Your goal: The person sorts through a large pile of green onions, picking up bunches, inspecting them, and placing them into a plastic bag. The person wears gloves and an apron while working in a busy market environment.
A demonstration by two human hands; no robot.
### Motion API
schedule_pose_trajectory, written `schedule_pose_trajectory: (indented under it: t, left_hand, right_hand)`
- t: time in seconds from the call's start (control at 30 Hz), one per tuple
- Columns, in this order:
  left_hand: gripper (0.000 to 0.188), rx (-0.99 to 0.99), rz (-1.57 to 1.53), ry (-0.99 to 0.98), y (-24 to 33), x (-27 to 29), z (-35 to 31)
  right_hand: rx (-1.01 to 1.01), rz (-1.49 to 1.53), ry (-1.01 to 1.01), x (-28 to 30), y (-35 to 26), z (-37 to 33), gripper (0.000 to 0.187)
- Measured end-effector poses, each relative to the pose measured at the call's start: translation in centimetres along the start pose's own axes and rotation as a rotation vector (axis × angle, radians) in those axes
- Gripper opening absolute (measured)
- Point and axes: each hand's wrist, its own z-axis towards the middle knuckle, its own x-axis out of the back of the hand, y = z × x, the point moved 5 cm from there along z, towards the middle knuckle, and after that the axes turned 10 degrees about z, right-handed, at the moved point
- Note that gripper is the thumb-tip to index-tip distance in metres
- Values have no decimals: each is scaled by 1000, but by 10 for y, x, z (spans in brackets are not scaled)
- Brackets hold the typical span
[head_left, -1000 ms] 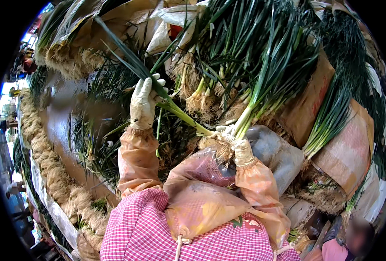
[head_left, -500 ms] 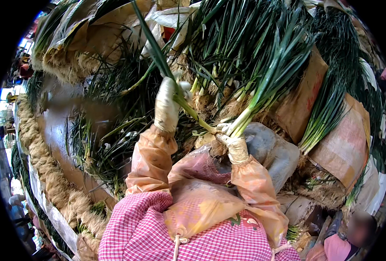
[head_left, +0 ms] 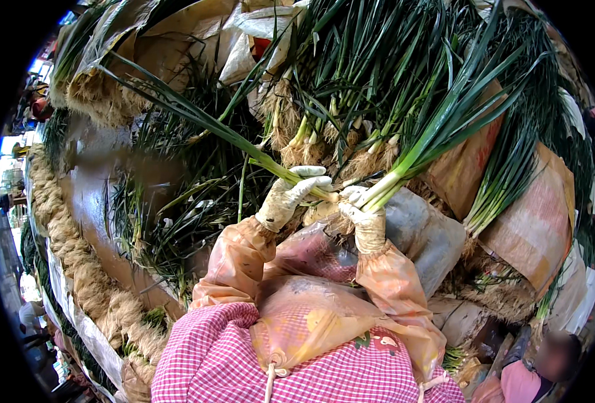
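Two gloved hands of ours meet in front of the checked pink cloth point(head_left: 210, 349) and stained plastic apron point(head_left: 290, 319) that we wear. Our left hand point(head_left: 288, 198) curls its fingers round the pale lower part of a green onion stalk point(head_left: 227, 134), whose leaves spread up and to the left. Just beside it, our right hand point(head_left: 363, 218) grips the white ends of a green onion bunch point(head_left: 408, 158), leaves fanning up and to the right. Whether our right fingers also touch the stalk's root end, we cannot tell.

Half a second ago our left hand was higher on the stalk, nearer the leaves; now it is down by the base while our right hand has hardly moved. For the work in hand, that brings our grip to the root end, with the leaves hanging free.

Beyond our right hand lies grey plastic point(head_left: 425, 218); farther off are a rooted onion heap point(head_left: 371, 54), dark loose leaves point(head_left: 183, 181) to the left and a wrapped bundle point(head_left: 535, 215) to the right.
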Motion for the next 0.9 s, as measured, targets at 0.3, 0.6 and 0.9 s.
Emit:
schedule_pose_trajectory:
  t: [0.3,0.6,0.9]
  left_hand:
    - [18,72,291,127,2,-21,2]
    - [29,-127,316,819,25,101,-33]
    - [20,-445,633,408,15,-21,-6]
  right_hand:
    - [-59,-28,13,3,3,1,29]
    - [-86,-37,-82,-6,7,2,46]
    - [-133,-13,-98,-12,2,-7,34]
